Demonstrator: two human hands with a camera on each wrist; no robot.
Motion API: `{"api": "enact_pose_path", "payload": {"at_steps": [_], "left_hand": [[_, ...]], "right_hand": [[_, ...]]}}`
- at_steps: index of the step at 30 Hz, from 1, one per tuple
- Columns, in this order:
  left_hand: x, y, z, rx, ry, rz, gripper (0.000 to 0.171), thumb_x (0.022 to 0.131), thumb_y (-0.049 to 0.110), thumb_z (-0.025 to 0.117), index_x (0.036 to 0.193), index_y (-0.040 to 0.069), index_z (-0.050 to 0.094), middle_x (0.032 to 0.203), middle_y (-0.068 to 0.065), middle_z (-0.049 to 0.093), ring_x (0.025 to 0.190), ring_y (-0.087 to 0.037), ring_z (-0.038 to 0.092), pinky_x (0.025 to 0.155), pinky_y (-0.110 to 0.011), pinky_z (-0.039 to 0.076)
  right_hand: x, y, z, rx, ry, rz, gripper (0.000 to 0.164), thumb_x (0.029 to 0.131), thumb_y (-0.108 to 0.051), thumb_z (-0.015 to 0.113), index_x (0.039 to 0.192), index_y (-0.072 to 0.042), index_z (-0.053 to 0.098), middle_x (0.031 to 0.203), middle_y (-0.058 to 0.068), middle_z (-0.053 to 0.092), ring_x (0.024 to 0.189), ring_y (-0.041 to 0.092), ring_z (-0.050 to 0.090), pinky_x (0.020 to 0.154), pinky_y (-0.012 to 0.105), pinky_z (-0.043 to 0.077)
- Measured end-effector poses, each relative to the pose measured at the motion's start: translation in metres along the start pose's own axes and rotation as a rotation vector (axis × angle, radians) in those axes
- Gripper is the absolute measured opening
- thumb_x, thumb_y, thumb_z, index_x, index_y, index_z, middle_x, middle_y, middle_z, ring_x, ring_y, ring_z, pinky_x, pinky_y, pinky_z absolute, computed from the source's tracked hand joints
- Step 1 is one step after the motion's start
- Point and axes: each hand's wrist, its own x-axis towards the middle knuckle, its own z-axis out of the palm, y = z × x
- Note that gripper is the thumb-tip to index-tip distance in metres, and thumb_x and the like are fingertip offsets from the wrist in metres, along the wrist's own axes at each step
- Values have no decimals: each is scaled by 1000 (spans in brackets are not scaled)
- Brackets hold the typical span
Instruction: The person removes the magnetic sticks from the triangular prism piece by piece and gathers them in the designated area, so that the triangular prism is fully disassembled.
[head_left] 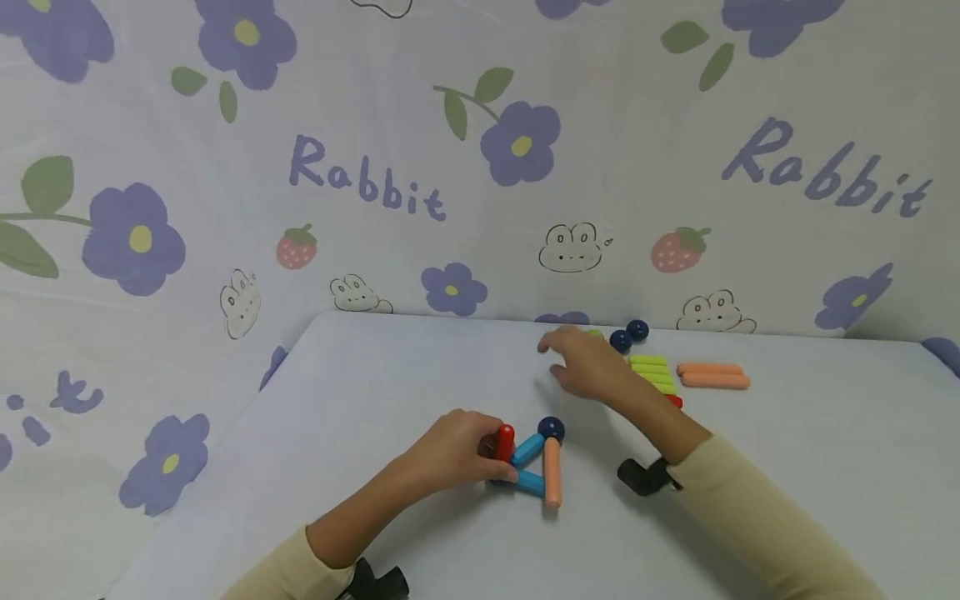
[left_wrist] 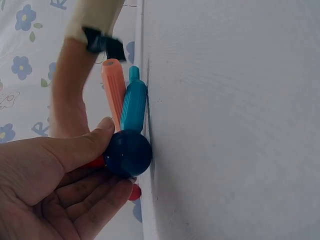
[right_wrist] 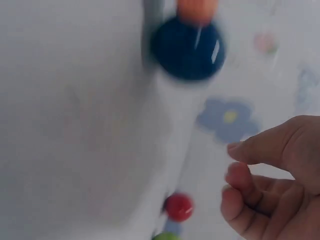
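My left hand (head_left: pixel 456 450) holds a small joined piece at its left corner, thumb and fingers pinching a dark blue ball (left_wrist: pixel 128 154). At that corner a red rod (head_left: pixel 506 442) stands up beside the fingers. Two blue rods (head_left: pixel 529 450) run rightward from there. One leads toward another dark blue ball (head_left: pixel 551 428), the other toward the near end of an orange rod (head_left: pixel 552 473). My right hand (head_left: pixel 590 364) is above the table beyond this piece, holding nothing, with its fingers (right_wrist: pixel 240 176) loosely bent and thumb apart.
Several lime green rods (head_left: pixel 652 375) lie to the right of my right hand, with part of a red piece (head_left: pixel 674 402) beside them. Farther right are two orange rods (head_left: pixel 712 376). Two dark blue balls (head_left: pixel 628 335) sit near the back edge of the white table (head_left: pixel 390 358).
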Motion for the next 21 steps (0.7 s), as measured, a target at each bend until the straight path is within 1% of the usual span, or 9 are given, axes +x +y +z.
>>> {"api": "enact_pose_path", "payload": {"at_steps": [2, 3, 4, 7, 9, 11, 13, 17, 21], "left_hand": [[1, 0, 2, -4, -10, 6, 25, 80, 26, 86, 91, 12, 69, 79, 10, 66, 74, -5, 60, 70, -20, 51], [2, 0, 2, -8, -14, 2, 25, 80, 27, 86, 91, 12, 69, 79, 11, 66, 75, -5, 60, 70, -21, 51], [1, 1, 2, -11, -15, 1, 25, 80, 27, 86, 91, 12, 69, 79, 10, 66, 75, -5, 60, 70, -21, 51], [0, -1, -2, -14, -14, -4, 25, 81, 27, 86, 91, 13, 68, 80, 10, 66, 76, -6, 61, 69, -22, 52], [-3, -2, -5, -14, -8, -11, 25, 81, 26, 86, 92, 12, 68, 81, 10, 66, 77, -7, 62, 69, -22, 52], [-4, -4, -7, -6, -2, -18, 24, 81, 26, 86, 93, 12, 69, 82, 10, 67, 79, -7, 63, 69, -22, 52], [-5, -4, -8, -11, -2, -19, 24, 81, 24, 86, 93, 12, 69, 82, 9, 67, 79, -7, 64, 70, -22, 53], [-3, -3, -5, -28, -9, -1, 23, 81, 23, 86, 93, 11, 69, 82, 9, 67, 79, -7, 64, 72, -22, 53], [0, -1, 1, -36, -14, 18, 23, 81, 22, 86, 91, 11, 69, 81, 8, 67, 78, -8, 63, 71, -22, 53]], "right_hand": [[-29, -10, -4, 7, -57, -77, 25, 89, -4, 74, 114, -9, 72, 114, 10, 65, 99, 26, 64, 80, 36, 57], [-42, -13, -7, 13, -93, -110, 25, 87, -3, 75, 111, -11, 73, 114, 8, 66, 97, 24, 65, 79, 34, 58], [-54, -16, -9, 24, -126, -148, 26, 86, -1, 77, 109, -13, 74, 110, 5, 66, 94, 22, 65, 78, 33, 58], [-76, -20, -11, 46, -199, -243, 33, 82, 0, 80, 111, -17, 74, 109, 1, 65, 84, 16, 64, 73, 26, 56], [-82, -23, -9, 54, -217, -297, 38, 82, -1, 81, 114, -19, 73, 108, 0, 64, 81, 14, 63, 71, 24, 55], [-85, -26, -4, 41, -210, -348, 40, 82, -4, 82, 117, -20, 72, 108, -1, 63, 82, 15, 63, 72, 23, 54], [-86, -28, 0, 25, -198, -386, 40, 81, -7, 84, 116, -21, 73, 105, -2, 62, 83, 14, 63, 73, 23, 54], [-87, -28, 7, -47, -166, -430, 33, 80, -14, 86, 111, -22, 76, 103, -2, 62, 82, 10, 62, 75, 22, 55], [-91, -25, 10, -94, -151, -456, 31, 80, -15, 86, 109, -22, 77, 109, 2, 62, 84, 11, 62, 76, 24, 56]]}}
